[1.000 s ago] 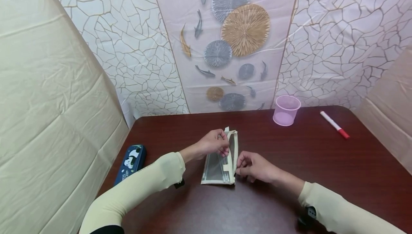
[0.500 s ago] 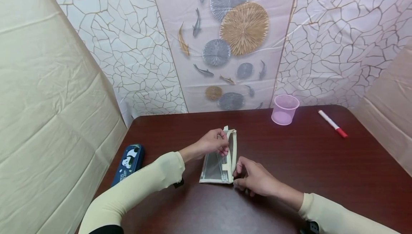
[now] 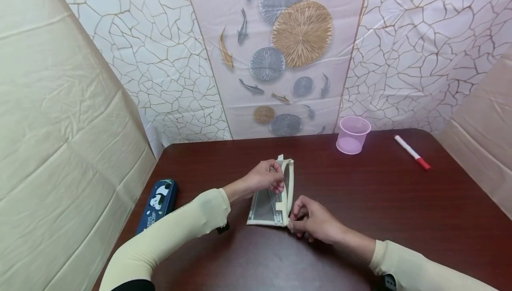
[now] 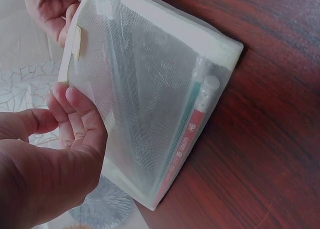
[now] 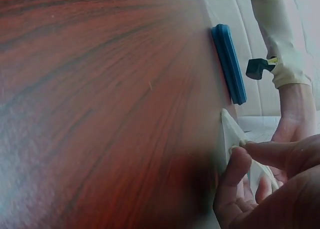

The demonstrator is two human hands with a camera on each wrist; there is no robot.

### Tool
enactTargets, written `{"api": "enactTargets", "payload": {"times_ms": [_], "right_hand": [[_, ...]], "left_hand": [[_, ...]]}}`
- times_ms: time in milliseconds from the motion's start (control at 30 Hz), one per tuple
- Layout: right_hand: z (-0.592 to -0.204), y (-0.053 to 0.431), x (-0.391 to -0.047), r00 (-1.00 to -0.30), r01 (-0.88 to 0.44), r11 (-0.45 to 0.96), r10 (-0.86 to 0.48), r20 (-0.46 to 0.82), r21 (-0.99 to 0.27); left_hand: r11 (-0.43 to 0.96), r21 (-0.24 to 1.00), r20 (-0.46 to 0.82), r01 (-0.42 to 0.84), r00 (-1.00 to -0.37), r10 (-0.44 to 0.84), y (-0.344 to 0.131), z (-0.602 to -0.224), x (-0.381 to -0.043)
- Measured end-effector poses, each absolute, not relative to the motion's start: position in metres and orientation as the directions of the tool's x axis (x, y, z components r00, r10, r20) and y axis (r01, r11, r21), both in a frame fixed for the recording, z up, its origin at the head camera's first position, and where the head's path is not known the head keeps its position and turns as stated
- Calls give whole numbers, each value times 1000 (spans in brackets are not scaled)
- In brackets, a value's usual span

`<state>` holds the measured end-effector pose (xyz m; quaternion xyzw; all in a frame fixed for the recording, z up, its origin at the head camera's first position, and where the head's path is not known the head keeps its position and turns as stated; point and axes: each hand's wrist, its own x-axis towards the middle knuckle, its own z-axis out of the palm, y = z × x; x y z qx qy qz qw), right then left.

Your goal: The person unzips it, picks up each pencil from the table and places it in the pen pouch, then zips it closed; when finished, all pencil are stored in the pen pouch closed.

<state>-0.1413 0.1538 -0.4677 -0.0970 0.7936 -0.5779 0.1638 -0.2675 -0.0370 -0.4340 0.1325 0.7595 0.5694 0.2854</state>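
Mesh pouch (image 3: 269, 205), one of two cases on the counter (image 3: 400, 211), has its far end gripped by the left hand (image 3: 266, 177). One cup (image 3: 352, 135) and one marker (image 3: 412, 152) sit near the far right corner. The right hand (image 3: 316, 222) has slid down to pinch the pouch's near corner.

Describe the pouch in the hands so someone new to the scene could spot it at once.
Start at the dark wooden table; near its middle, both hands meet on a mesh pouch. The left hand holds its far end and the right hand pinches its near corner. Unlike the solid blue panda case at the left edge, it is see-through, cream-trimmed, with pencils showing inside.
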Motion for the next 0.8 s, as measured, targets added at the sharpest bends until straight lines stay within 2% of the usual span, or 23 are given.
{"api": "enactTargets", "payload": {"times_ms": [267,500,667,800], "right_hand": [[-473,155,-147,-902,136,199,-380,-204,-971],[-471,158,-151,-865,117,204,-460,-200,-972],[-473,159,-154,-849,83,204,-498,-176,-975],[-474,159,-155,-857,56,207,-492,-153,-977]], "left_hand": [[317,941,-282,-123,-802,526,-37,-434,-268],[344,935,-256,-80,-824,505,-37,-437,-265],[396,918,-194,28,-839,508,-36,-438,-254],[484,848,-100,215,-832,545,-39,-438,-241]]}}
